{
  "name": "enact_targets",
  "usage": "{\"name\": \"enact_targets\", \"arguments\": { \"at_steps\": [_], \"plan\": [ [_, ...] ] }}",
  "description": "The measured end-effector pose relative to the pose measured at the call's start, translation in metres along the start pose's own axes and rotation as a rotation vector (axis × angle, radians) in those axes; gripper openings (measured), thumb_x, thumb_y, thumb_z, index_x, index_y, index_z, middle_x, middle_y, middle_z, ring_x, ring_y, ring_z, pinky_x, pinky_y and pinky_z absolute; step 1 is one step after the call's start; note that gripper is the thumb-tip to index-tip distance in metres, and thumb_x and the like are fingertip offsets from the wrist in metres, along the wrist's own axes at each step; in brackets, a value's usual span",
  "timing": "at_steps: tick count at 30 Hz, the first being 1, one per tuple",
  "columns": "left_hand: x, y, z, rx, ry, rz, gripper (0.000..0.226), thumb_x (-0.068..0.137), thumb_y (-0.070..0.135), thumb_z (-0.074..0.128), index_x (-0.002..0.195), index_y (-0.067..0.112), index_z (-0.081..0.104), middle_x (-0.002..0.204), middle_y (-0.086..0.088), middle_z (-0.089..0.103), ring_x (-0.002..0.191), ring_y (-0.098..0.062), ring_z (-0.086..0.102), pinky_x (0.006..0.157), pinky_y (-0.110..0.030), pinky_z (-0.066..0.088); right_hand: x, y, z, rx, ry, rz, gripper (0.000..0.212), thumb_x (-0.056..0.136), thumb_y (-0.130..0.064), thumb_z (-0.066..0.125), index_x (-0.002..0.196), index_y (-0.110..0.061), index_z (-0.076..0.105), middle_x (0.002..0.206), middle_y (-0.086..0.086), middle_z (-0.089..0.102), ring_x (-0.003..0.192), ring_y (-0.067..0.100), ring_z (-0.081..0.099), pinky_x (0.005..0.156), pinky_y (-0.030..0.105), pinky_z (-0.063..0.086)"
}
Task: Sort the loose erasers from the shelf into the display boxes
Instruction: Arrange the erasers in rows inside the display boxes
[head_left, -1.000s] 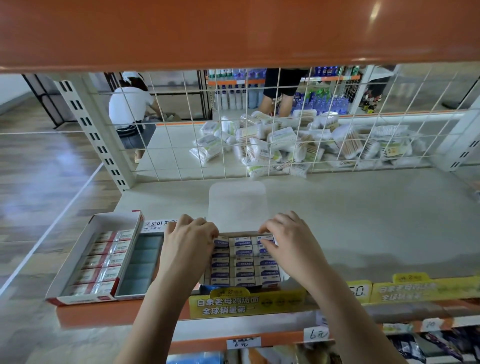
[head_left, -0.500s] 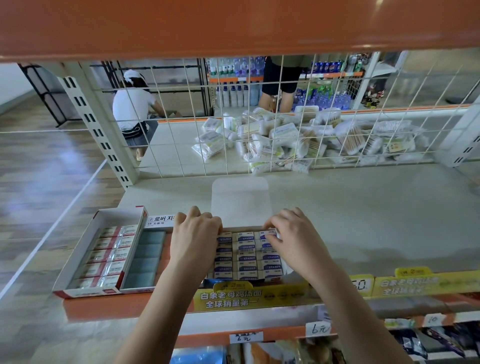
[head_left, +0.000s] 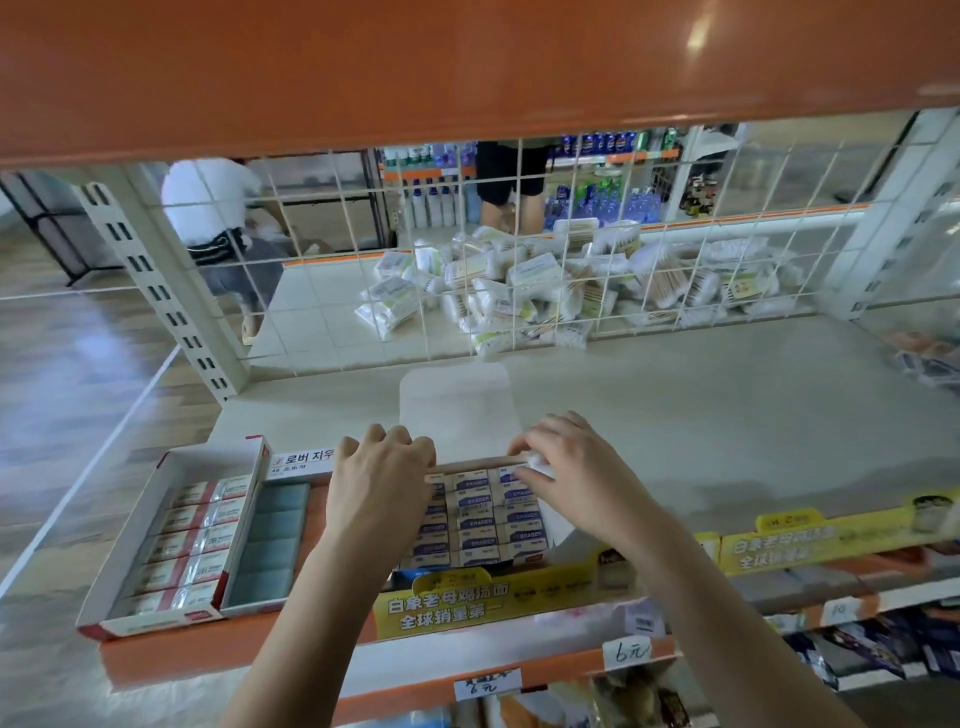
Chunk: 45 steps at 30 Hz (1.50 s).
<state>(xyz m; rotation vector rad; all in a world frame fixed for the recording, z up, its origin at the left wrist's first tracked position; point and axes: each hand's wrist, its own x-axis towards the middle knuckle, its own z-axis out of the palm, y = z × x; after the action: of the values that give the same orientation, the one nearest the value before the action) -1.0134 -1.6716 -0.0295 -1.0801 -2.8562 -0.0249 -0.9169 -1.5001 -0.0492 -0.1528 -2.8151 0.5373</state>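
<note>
The left hand (head_left: 382, 480) is resting with curled fingers over the far left corner of the open cardboard display box of blue-and-white wrapped erasers (head_left: 478, 517), which is sitting at the front lip of the pale grey shelf board (head_left: 675, 415). The right hand (head_left: 569, 475) is pinching a small white eraser (head_left: 537, 464) over the box's far right corner. The box's white lid flap (head_left: 454, 402) is lying flat behind it. Just left, a red-and-white carton of red-banded erasers (head_left: 179, 540) is touching a row of grey-green erasers (head_left: 272, 540). To the right and behind, the board is lying open up to the white wire grid back panel (head_left: 519, 249). The orange shelf edge (head_left: 467, 67) is hanging low overhead. Beyond the grid, white packets of cotton swabs (head_left: 545, 291) are lying heaped, and two people are standing in the aisle.
</note>
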Motion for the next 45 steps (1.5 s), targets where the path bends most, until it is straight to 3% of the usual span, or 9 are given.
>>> {"name": "enact_targets", "arguments": {
  "at_steps": [8,15,22,28,34,39,45],
  "plan": [
    [0.053,0.083,-0.028,-0.018,0.044,0.359,0.034,0.095,0.044,0.042,0.121,0.027,0.053,0.123,0.003,0.053,0.116,-0.019,0.044,0.096,-0.033,0.032,-0.012,0.049,-0.059,-0.076,0.013,0.178,0.030,0.093,-0.031,0.052,0.121,-0.021,0.055,0.124,-0.004,0.051,0.122,0.013,0.038,0.098,0.026,0.035],
    [0.092,0.221,-0.028,0.018,0.006,0.677,0.037,0.095,0.043,0.041,0.124,0.022,0.051,0.124,-0.001,0.052,0.119,-0.022,0.043,0.099,-0.037,0.032,-0.073,0.134,-0.112,-0.281,-0.045,0.478,0.038,0.093,-0.028,0.052,0.130,-0.020,0.047,0.133,0.001,0.046,0.125,0.019,0.038,0.101,0.032,0.036],
    [0.106,0.364,-0.011,-0.053,-0.054,0.879,0.039,0.092,0.045,0.046,0.126,0.024,0.048,0.127,-0.002,0.050,0.120,-0.022,0.043,0.096,-0.038,0.035,-0.152,0.222,-0.164,-0.305,-0.153,0.737,0.044,0.094,-0.024,0.050,0.137,-0.017,0.040,0.139,0.006,0.039,0.128,0.025,0.038,0.103,0.037,0.035],
    [0.124,0.460,0.004,-0.063,-0.091,0.903,0.040,0.092,0.040,0.048,0.127,0.022,0.047,0.129,-0.003,0.049,0.120,-0.023,0.043,0.096,-0.039,0.036,-0.200,0.294,-0.200,-0.301,-0.266,0.869,0.050,0.099,-0.026,0.042,0.145,-0.016,0.026,0.148,0.005,0.026,0.133,0.024,0.034,0.105,0.041,0.037],
    [0.162,0.514,0.018,-0.077,-0.149,0.800,0.033,0.091,0.025,0.048,0.124,0.022,0.050,0.128,-0.003,0.051,0.119,-0.023,0.047,0.096,-0.036,0.037,-0.223,0.350,-0.221,-0.291,-0.211,0.825,0.047,0.100,-0.022,0.038,0.145,-0.012,0.027,0.150,0.004,0.025,0.137,0.019,0.027,0.106,0.032,0.030],
    [0.180,0.533,0.030,-0.118,-0.123,0.732,0.037,0.089,0.018,0.050,0.125,0.025,0.050,0.124,-0.003,0.055,0.117,-0.022,0.049,0.093,-0.035,0.040,-0.215,0.388,-0.211,-0.304,-0.095,0.803,0.034,0.095,-0.019,0.045,0.129,-0.015,0.048,0.131,0.008,0.049,0.118,0.028,0.048,0.096,0.041,0.043],
    [0.188,0.546,0.047,-0.153,-0.055,0.725,0.032,0.088,0.014,0.051,0.120,0.018,0.052,0.120,-0.003,0.055,0.117,-0.022,0.048,0.089,-0.033,0.043,-0.187,0.416,-0.200,-0.244,0.048,0.819,0.019,0.092,-0.020,0.050,0.105,-0.008,0.057,0.107,0.012,0.061,0.098,0.028,0.061,0.074,0.034,0.049]
  ]
}}
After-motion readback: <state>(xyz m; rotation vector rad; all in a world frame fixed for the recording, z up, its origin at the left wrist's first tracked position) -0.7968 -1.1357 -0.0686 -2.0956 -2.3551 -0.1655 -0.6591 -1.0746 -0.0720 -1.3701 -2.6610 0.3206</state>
